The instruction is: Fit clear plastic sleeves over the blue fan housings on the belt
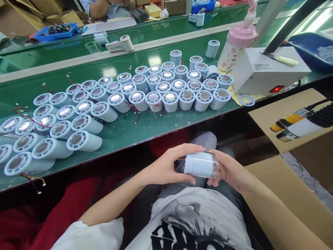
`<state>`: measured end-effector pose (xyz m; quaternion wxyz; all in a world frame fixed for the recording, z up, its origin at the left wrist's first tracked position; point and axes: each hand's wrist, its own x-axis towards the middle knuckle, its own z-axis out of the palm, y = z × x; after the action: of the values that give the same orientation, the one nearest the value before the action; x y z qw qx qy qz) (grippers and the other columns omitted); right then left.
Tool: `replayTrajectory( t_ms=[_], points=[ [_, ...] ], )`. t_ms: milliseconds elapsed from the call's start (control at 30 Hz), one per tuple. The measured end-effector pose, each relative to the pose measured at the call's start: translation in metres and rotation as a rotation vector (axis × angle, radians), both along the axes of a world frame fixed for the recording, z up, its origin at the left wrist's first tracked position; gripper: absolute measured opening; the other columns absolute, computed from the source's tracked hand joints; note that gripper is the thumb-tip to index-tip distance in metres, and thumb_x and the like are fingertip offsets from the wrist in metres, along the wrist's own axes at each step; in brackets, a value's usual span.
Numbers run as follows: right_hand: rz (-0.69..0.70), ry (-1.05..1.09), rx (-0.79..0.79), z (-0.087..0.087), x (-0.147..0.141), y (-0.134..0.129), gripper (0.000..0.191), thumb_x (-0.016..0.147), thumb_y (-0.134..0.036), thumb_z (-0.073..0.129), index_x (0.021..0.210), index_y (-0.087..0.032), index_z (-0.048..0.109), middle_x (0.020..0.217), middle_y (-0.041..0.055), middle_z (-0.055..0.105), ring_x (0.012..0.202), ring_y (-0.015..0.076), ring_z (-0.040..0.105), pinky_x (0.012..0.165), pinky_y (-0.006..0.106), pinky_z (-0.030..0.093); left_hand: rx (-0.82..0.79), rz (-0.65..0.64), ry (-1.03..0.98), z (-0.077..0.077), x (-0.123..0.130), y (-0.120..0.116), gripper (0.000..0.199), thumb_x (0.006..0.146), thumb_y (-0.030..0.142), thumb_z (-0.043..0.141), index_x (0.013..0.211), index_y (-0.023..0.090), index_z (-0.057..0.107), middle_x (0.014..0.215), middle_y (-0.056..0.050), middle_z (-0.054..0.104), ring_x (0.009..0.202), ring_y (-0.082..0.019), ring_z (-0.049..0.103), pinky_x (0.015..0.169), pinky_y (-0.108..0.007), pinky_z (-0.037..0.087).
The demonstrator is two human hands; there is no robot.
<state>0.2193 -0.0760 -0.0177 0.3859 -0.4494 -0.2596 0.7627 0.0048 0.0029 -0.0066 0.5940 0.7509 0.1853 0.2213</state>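
Observation:
Over my lap I hold a light blue cylindrical housing, lying on its side, with a clear plastic cover around it. My left hand grips the left end, thumb below and fingers above. At the other end, my right hand has its fingers curled around the clear cover. Many similar blue housings stand or tilt in rows on the green bench beyond my hands. Their upper ends show a ring of slots around a silvery disc, and thin red and black wires come out among several of them.
A white box with a lit red switch stands at the right, beside a pink-lidded cup. Below it are an open cardboard box and a yellow-and-white tool. A co-worker's arm shows across the bench.

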Motion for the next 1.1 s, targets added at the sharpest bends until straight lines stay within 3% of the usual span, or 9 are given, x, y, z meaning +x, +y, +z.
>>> replayTrajectory(
  t_ms=[200,533,600,667,733,800,867,933,1100],
  points=[
    [0.047,0.071,-0.122,0.001,-0.004,0.003,0.059,0.076,-0.072,0.059,0.083,-0.014,0.062,0.057,0.0044,0.067,0.043,0.0119,0.064,0.038,0.012,0.048,-0.011,-0.017,-0.039,-0.001,0.001,0.001,0.076,0.065,0.024,0.084,0.134,0.030,0.053,0.142,-0.010,0.051,0.133,-0.030,0.046,0.109,-0.044,0.040],
    [0.222,0.047,-0.186,-0.004,-0.003,-0.001,0.077,0.093,-0.068,0.016,0.064,-0.013,0.061,0.049,0.0056,0.059,0.034,0.0087,0.053,0.030,0.014,0.037,-0.092,0.038,0.036,0.005,0.004,-0.006,0.060,0.073,0.027,0.078,0.128,0.026,0.055,0.133,-0.012,0.053,0.122,-0.027,0.053,0.095,-0.036,0.051],
    [0.122,-0.157,0.005,-0.010,0.000,-0.006,0.054,0.096,-0.056,0.030,0.083,-0.014,0.062,0.064,0.0067,0.067,0.043,0.0128,0.060,0.036,0.018,0.044,-0.154,0.069,0.083,0.009,0.005,-0.008,0.060,0.076,0.029,0.075,0.130,0.024,0.052,0.131,-0.011,0.053,0.119,-0.026,0.055,0.094,-0.036,0.051],
    [-0.033,-0.453,0.367,-0.016,0.004,-0.011,0.025,0.093,-0.034,0.051,0.113,-0.019,0.055,0.105,0.0108,0.070,0.080,0.0197,0.070,0.063,0.028,0.058,-0.235,0.081,0.117,0.012,0.006,-0.009,0.061,0.077,0.031,0.074,0.132,0.024,0.049,0.129,-0.011,0.054,0.113,-0.024,0.057,0.093,-0.036,0.052],
    [-0.082,-0.677,0.793,-0.019,0.009,-0.015,0.050,0.087,-0.013,0.059,0.131,-0.031,0.044,0.146,0.0075,0.045,0.122,0.0238,0.055,0.099,0.041,0.049,-0.309,0.071,0.140,0.014,0.007,-0.008,0.063,0.078,0.034,0.073,0.134,0.024,0.047,0.125,-0.010,0.056,0.107,-0.023,0.060,0.088,-0.035,0.054],
    [-0.012,-0.744,1.035,-0.018,0.014,-0.017,0.063,0.085,-0.003,0.058,0.134,-0.039,0.043,0.156,0.0003,0.030,0.138,0.0248,0.037,0.111,0.046,0.037,-0.386,0.033,0.147,0.014,0.008,-0.007,0.064,0.080,0.037,0.071,0.137,0.024,0.044,0.118,-0.009,0.060,0.098,-0.022,0.063,0.081,-0.034,0.056],
    [0.051,-0.674,0.971,-0.016,0.016,-0.017,0.061,0.085,-0.004,0.060,0.133,-0.040,0.047,0.150,-0.0006,0.040,0.135,0.0239,0.041,0.108,0.041,0.042,-0.430,-0.011,0.151,0.013,0.009,-0.005,0.068,0.080,0.039,0.070,0.140,0.025,0.041,0.116,-0.009,0.062,0.096,-0.023,0.065,0.079,-0.034,0.056],
    [0.053,-0.491,0.728,-0.013,0.016,-0.017,0.057,0.086,-0.015,0.066,0.135,-0.037,0.047,0.142,0.0034,0.050,0.126,0.0247,0.052,0.098,0.038,0.051,-0.403,-0.029,0.137,0.014,0.010,-0.003,0.074,0.076,0.037,0.074,0.142,0.027,0.041,0.127,-0.010,0.058,0.105,-0.025,0.062,0.088,-0.037,0.054],
    [-0.028,-0.253,0.398,-0.006,0.016,-0.019,0.054,0.081,-0.025,0.072,0.131,-0.032,0.054,0.109,0.0043,0.069,0.087,0.0201,0.069,0.075,0.031,0.059,-0.425,-0.068,0.107,0.014,0.012,-0.001,0.075,0.079,0.024,0.072,0.145,0.030,0.037,0.141,-0.010,0.049,0.121,-0.025,0.056,0.100,-0.040,0.048]
  ],
)
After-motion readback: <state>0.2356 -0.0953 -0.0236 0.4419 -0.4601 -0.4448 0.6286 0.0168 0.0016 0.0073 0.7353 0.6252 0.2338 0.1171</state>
